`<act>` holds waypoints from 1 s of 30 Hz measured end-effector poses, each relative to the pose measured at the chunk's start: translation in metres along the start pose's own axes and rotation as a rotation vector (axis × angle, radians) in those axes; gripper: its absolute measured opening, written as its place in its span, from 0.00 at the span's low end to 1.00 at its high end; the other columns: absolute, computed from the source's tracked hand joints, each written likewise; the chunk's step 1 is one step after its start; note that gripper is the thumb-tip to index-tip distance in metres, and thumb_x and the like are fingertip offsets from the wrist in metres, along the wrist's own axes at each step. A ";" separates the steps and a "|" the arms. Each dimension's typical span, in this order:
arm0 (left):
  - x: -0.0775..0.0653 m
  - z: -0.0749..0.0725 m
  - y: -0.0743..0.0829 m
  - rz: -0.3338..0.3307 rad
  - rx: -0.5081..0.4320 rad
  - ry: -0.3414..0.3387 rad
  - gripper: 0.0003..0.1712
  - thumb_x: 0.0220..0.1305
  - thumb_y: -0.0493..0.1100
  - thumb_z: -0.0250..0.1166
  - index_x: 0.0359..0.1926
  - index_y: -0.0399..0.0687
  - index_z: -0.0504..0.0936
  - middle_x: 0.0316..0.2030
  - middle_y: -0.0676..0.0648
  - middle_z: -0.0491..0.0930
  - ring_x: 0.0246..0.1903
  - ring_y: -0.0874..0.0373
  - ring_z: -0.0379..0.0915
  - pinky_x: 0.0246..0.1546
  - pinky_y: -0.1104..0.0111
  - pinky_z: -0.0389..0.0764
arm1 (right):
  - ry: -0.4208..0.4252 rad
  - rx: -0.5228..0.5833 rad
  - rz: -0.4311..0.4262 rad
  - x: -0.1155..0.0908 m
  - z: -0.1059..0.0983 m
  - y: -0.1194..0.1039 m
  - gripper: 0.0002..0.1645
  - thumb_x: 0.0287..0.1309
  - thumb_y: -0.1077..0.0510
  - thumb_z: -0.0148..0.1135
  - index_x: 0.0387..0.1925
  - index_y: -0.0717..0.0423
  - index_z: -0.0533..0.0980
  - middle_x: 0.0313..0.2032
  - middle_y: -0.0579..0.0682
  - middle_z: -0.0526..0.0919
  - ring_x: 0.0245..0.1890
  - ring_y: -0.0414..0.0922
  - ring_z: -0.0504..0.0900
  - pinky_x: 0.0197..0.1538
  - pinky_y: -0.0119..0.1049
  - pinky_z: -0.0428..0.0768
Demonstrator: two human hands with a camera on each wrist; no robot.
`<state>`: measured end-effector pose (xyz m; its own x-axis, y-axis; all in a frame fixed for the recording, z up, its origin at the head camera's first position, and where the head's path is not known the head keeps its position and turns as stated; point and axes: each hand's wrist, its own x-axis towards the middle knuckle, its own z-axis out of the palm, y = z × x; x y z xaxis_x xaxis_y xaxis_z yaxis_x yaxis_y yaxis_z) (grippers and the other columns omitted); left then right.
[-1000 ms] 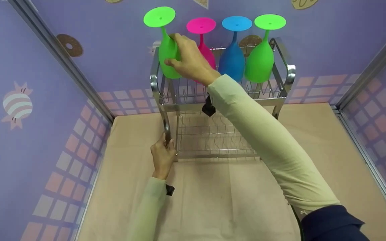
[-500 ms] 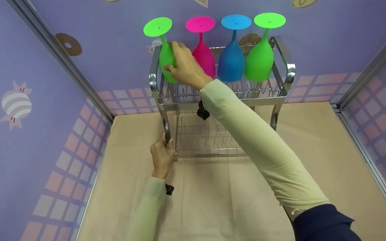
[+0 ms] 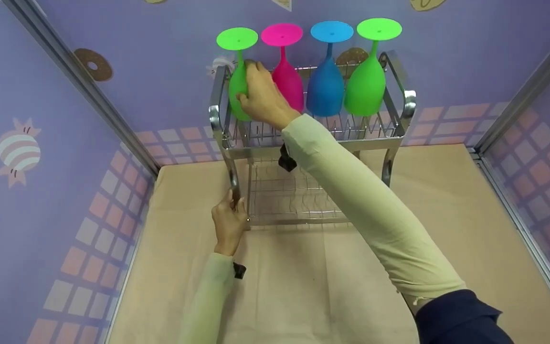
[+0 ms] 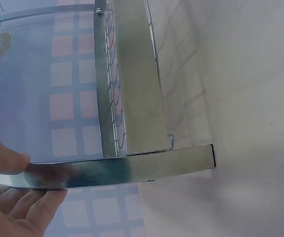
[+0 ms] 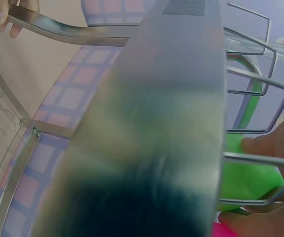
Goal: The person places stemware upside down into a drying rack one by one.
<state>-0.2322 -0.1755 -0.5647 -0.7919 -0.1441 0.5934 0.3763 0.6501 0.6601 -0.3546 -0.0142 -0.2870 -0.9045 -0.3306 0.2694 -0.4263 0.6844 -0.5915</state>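
Upside down at the left end of the rack's top tier stands a green wine goblet point(image 3: 237, 88), its round foot uppermost. My right hand point(image 3: 266, 98) grips its bowl from the right side, thumb in front. In the right wrist view the green bowl point(image 5: 245, 175) shows behind the rack's wires, with my right-hand fingers point(image 5: 263, 144) on it. Lower down, my left hand point(image 3: 228, 223) holds the metal rack's point(image 3: 315, 145) front left leg. The left wrist view shows thumb and fingers on either side of that leg point(image 4: 102, 172).
Beside the held goblet, a pink goblet point(image 3: 290, 86), a blue goblet point(image 3: 325, 93) and another green goblet point(image 3: 365, 91) stand inverted in a row. A wire lower tier point(image 3: 299, 191) lies beneath. Patterned walls point(image 3: 65, 157) enclose the beige cloth point(image 3: 294, 286).
The left green goblet has come down onto the top tier and straightened from a leftward tilt, its foot moving right. My right hand came down slightly with it. My left hand keeps its hold.
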 end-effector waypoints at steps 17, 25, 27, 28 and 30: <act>0.003 -0.001 -0.008 0.003 0.014 0.027 0.08 0.66 0.25 0.71 0.45 0.26 0.84 0.38 0.28 0.89 0.34 0.38 0.90 0.33 0.48 0.93 | -0.020 -0.007 -0.042 -0.023 -0.016 -0.006 0.42 0.76 0.55 0.62 0.81 0.62 0.54 0.73 0.57 0.68 0.70 0.45 0.70 0.75 0.29 0.72; 0.009 0.001 -0.009 -0.015 -0.017 0.008 0.14 0.68 0.25 0.69 0.52 0.23 0.83 0.44 0.26 0.88 0.42 0.34 0.90 0.42 0.51 0.93 | -0.029 0.003 -0.118 -0.044 -0.028 0.001 0.44 0.75 0.53 0.65 0.82 0.61 0.56 0.77 0.55 0.66 0.76 0.46 0.67 0.79 0.28 0.65; 0.009 0.002 -0.009 -0.015 -0.017 0.009 0.12 0.68 0.26 0.69 0.51 0.24 0.84 0.43 0.26 0.88 0.42 0.34 0.90 0.43 0.51 0.93 | -0.013 0.018 -0.159 -0.051 -0.031 0.007 0.43 0.75 0.53 0.65 0.80 0.62 0.58 0.76 0.56 0.67 0.76 0.48 0.67 0.80 0.30 0.66; 0.009 0.002 -0.008 -0.016 -0.019 0.008 0.12 0.68 0.26 0.69 0.51 0.23 0.84 0.43 0.26 0.88 0.42 0.34 0.90 0.42 0.51 0.93 | -0.002 0.027 -0.182 -0.055 -0.032 0.009 0.42 0.75 0.53 0.66 0.79 0.62 0.60 0.75 0.57 0.68 0.75 0.50 0.67 0.79 0.31 0.66; 0.008 0.001 -0.007 -0.026 -0.024 0.004 0.12 0.69 0.27 0.69 0.51 0.24 0.84 0.44 0.26 0.88 0.42 0.35 0.90 0.42 0.50 0.93 | 0.018 0.049 -0.221 -0.064 -0.035 0.016 0.40 0.75 0.53 0.66 0.78 0.63 0.62 0.74 0.58 0.70 0.75 0.51 0.68 0.79 0.33 0.67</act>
<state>-0.2419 -0.1804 -0.5651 -0.7996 -0.1636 0.5778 0.3673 0.6280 0.6861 -0.3042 0.0399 -0.2869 -0.7893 -0.4572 0.4098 -0.6136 0.5642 -0.5524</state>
